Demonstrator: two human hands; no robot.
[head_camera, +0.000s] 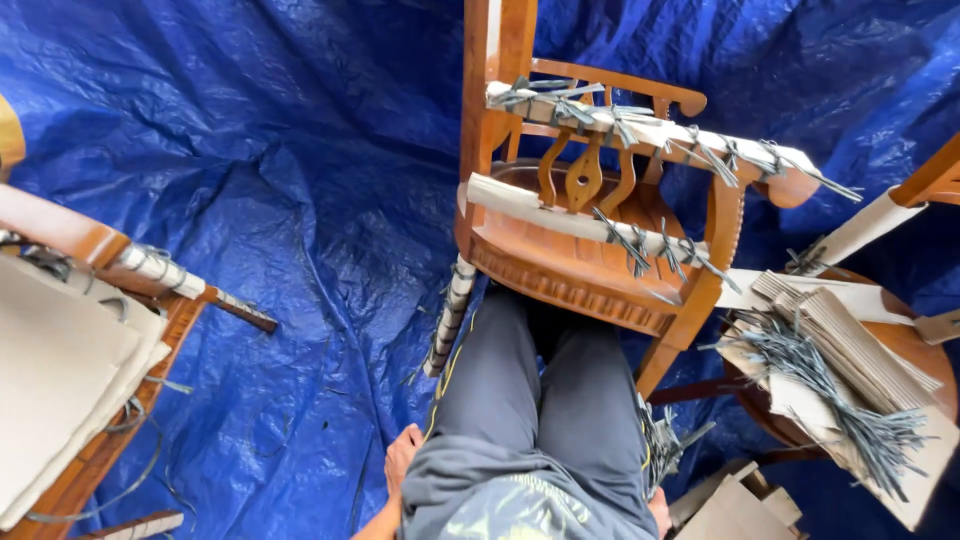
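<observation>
I look down at my own legs in grey trousers (530, 420). My left hand (402, 455) hangs beside my left thigh, over the blue tarpaulin, with nothing in it. Only a sliver of my right hand (660, 512) shows at my right hip; a bunch of grey ties (662, 445) sticks up right by it, and its grip is hidden. In front of my knees stands a brown wooden chair (580, 265). Cardboard strips (560, 215) are bound to its arms and rails with grey ties.
A blue tarpaulin (300, 200) covers the floor. At right, a round wooden seat (905, 345) carries folded cardboard (850, 330) and a loose bundle of grey ties (830, 395). At left stands another wooden chair (60, 235) padded with cardboard sheets (60, 380). Cardboard scraps (735, 505) lie near my right hip.
</observation>
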